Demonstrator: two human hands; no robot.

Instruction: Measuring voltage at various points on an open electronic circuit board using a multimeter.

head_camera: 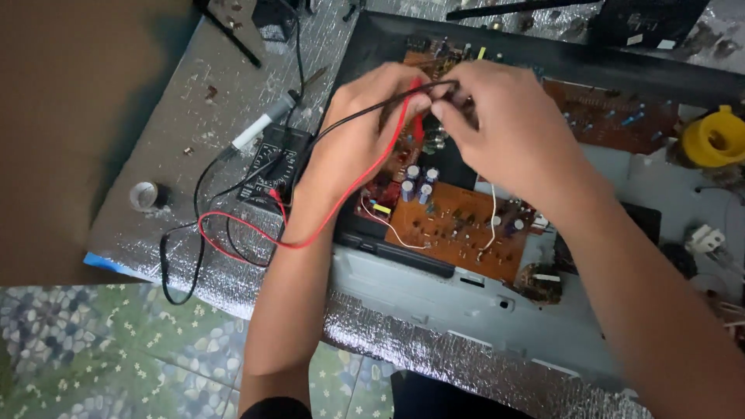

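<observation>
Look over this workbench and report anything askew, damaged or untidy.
The red lead and black lead sprawl in loose loops from the multimeter, draping over the left hand. The silver table cover looks scuffed and speckled with debris.

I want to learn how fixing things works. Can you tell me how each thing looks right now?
Left hand: shut on red test probe.
Right hand: pinching the black test lead.
Brown circuit board: uncovered inside the open black metal case.
Black handheld multimeter: lying flat, leads plugged in.
Yellow tape roll: untouched on the foil-covered table.
</observation>
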